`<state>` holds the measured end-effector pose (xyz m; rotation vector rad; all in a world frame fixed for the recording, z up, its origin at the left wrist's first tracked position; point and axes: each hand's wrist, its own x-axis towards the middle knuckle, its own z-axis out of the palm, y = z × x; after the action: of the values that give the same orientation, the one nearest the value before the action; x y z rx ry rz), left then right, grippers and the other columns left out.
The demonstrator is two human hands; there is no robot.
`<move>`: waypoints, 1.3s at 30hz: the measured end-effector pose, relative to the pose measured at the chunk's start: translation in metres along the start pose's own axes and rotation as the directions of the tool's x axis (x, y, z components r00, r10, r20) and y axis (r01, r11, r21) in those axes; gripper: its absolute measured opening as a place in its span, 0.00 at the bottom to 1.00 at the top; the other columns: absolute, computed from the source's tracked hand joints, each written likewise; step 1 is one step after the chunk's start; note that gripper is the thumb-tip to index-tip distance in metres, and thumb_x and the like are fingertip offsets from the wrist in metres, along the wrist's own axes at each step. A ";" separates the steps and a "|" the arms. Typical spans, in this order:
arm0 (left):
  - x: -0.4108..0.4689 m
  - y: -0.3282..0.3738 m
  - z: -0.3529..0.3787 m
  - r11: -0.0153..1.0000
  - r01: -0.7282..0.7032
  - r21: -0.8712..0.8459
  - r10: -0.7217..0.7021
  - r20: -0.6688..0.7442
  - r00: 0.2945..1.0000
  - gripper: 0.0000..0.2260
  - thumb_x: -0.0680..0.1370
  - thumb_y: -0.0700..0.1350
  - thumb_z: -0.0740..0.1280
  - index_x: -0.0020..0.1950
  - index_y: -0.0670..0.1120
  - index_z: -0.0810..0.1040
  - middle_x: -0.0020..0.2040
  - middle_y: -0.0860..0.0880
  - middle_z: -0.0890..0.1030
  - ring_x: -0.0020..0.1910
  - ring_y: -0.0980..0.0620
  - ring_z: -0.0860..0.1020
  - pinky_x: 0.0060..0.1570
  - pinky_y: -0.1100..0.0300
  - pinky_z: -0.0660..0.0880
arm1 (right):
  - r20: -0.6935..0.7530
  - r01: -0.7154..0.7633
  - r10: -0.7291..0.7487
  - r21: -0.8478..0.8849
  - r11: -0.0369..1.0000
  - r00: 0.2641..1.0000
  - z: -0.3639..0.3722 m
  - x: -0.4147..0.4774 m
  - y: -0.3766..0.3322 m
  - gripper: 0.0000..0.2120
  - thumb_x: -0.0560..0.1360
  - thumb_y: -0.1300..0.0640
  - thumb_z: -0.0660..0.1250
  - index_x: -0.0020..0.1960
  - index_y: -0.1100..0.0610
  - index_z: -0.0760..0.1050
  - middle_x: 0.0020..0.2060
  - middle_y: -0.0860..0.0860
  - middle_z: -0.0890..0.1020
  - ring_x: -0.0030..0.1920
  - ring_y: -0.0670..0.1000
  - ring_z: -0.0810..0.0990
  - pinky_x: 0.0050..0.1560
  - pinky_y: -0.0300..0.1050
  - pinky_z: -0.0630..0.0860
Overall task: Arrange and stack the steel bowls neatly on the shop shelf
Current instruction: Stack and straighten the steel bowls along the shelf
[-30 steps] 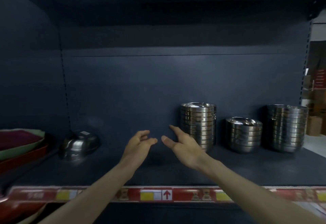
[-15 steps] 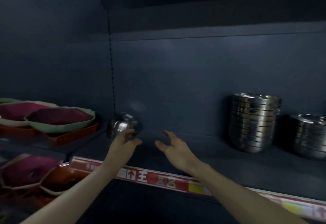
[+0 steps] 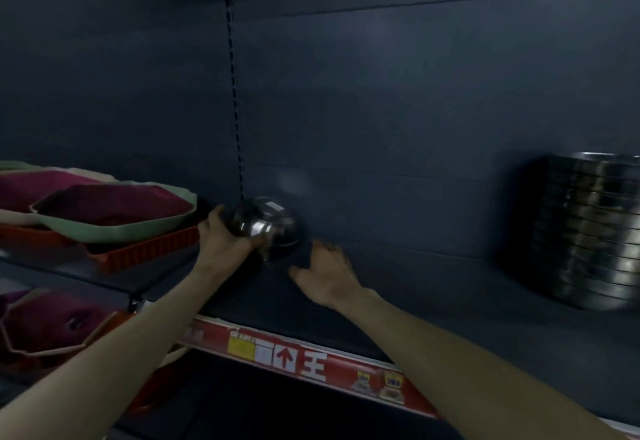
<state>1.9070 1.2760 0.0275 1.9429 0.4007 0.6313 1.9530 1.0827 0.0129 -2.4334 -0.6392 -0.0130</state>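
The upturned steel bowl (image 3: pixel 273 223) lies at the shelf (image 3: pixel 433 301) back, well apart at 9 o'clock from the bowl stack (image 3: pixel 588 232). The left hand (image 3: pixel 221 244) fingers grip its side; the right hand (image 3: pixel 327 275), at its 4 o'clock, is relaxed and empty. Risk: the slick dome may slip from a one-sided grip.

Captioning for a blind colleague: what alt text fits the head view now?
A left hand grips an overturned steel bowl on a dark shelf, the open right hand beside it. A stack of steel bowls stands far right.

Right of the upturned bowl (image 3: pixel 273 223), the shelf (image 3: pixel 433 287) is lying open up to the bowl stack (image 3: pixel 588 232); left of it, trays (image 3: pixel 114 228) are crowding close.
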 end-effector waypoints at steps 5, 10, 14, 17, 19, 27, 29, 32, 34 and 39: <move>0.031 -0.008 0.012 0.998 -0.053 0.017 0.053 0.025 0.998 0.76 0.45 0.70 0.79 0.87 0.50 0.50 0.85 0.44 0.53 0.84 0.44 0.54 0.82 0.48 0.59 | -0.038 -0.007 0.003 -0.107 0.994 0.999 0.021 0.036 -0.009 0.33 0.80 0.37 0.65 0.77 0.58 0.69 0.76 0.57 0.73 0.77 0.59 0.66 0.77 0.54 0.65; 0.052 -0.036 0.019 0.992 -0.105 0.065 0.104 0.020 0.994 0.72 0.47 0.72 0.82 0.86 0.52 0.57 0.84 0.45 0.60 0.83 0.44 0.58 0.81 0.45 0.63 | -0.053 -0.020 0.015 -0.096 0.995 0.998 0.030 0.054 -0.018 0.39 0.80 0.32 0.62 0.79 0.60 0.66 0.76 0.56 0.72 0.76 0.60 0.65 0.77 0.55 0.63; 0.059 -0.043 0.016 0.982 -0.187 -0.012 0.188 0.048 0.981 0.53 0.50 0.65 0.86 0.72 0.54 0.72 0.70 0.51 0.80 0.68 0.51 0.79 0.69 0.47 0.78 | 0.052 -0.027 0.032 -0.098 0.995 0.998 0.034 0.057 -0.018 0.50 0.79 0.28 0.59 0.86 0.60 0.47 0.86 0.55 0.55 0.84 0.58 0.52 0.83 0.56 0.53; 0.052 -0.034 0.017 0.971 -0.234 -0.036 0.236 0.031 0.971 0.51 0.50 0.64 0.85 0.70 0.55 0.72 0.66 0.52 0.82 0.64 0.53 0.81 0.66 0.50 0.80 | 0.061 -0.041 0.045 -0.065 0.997 0.997 0.031 0.058 -0.018 0.49 0.81 0.31 0.58 0.87 0.60 0.43 0.87 0.54 0.51 0.86 0.56 0.47 0.84 0.56 0.49; 0.051 -0.034 0.015 0.967 -0.251 -0.045 0.252 0.034 0.967 0.50 0.51 0.64 0.85 0.70 0.54 0.74 0.65 0.53 0.82 0.63 0.55 0.82 0.65 0.50 0.80 | 0.052 -0.032 0.036 -0.058 0.998 0.998 0.030 0.056 -0.018 0.46 0.82 0.34 0.58 0.87 0.60 0.44 0.86 0.55 0.52 0.86 0.56 0.47 0.84 0.56 0.49; 0.048 -0.014 0.004 0.956 -0.291 0.034 0.292 -0.013 0.956 0.50 0.53 0.69 0.86 0.71 0.57 0.75 0.66 0.53 0.82 0.65 0.52 0.81 0.65 0.46 0.81 | -0.037 0.006 -0.002 0.118 0.993 0.999 0.020 0.041 -0.020 0.47 0.83 0.35 0.61 0.87 0.59 0.42 0.86 0.57 0.54 0.85 0.59 0.49 0.84 0.55 0.53; 0.047 -0.007 0.003 0.956 -0.291 0.042 0.292 -0.015 0.956 0.50 0.52 0.71 0.86 0.71 0.60 0.74 0.67 0.52 0.81 0.67 0.50 0.80 0.67 0.44 0.80 | -0.065 0.031 -0.018 0.195 0.980 0.998 0.014 0.036 -0.018 0.47 0.83 0.36 0.63 0.87 0.58 0.42 0.85 0.57 0.56 0.85 0.58 0.51 0.84 0.54 0.56; 0.036 0.011 0.005 0.962 -0.274 -0.002 0.274 -0.008 0.962 0.55 0.51 0.72 0.86 0.74 0.55 0.73 0.69 0.52 0.79 0.69 0.50 0.79 0.68 0.45 0.79 | -0.128 0.097 -0.059 0.318 0.943 0.990 -0.001 0.022 -0.015 0.48 0.83 0.39 0.66 0.87 0.58 0.41 0.86 0.55 0.54 0.85 0.55 0.51 0.84 0.53 0.56; 0.025 0.024 0.008 0.972 -0.229 -0.047 0.229 0.004 0.973 0.60 0.49 0.72 0.86 0.75 0.51 0.70 0.71 0.51 0.76 0.70 0.50 0.77 0.69 0.46 0.79 | -0.179 0.140 -0.080 0.355 0.924 0.981 -0.012 0.013 -0.011 0.48 0.82 0.38 0.67 0.87 0.57 0.42 0.86 0.53 0.53 0.85 0.54 0.51 0.85 0.54 0.55; -0.019 0.068 0.017 0.974 -0.164 -0.159 0.179 0.087 0.980 0.53 0.56 0.66 0.87 0.69 0.49 0.62 0.69 0.49 0.71 0.68 0.51 0.77 0.63 0.57 0.80 | -0.274 0.202 -0.094 0.397 0.895 0.957 -0.047 -0.028 -0.002 0.48 0.73 0.28 0.66 0.84 0.52 0.58 0.79 0.50 0.70 0.79 0.51 0.68 0.79 0.55 0.68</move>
<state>1.9014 1.2241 0.0784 1.8674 0.1181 0.6519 1.9335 1.0449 0.0483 -1.9204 -0.6380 -0.2179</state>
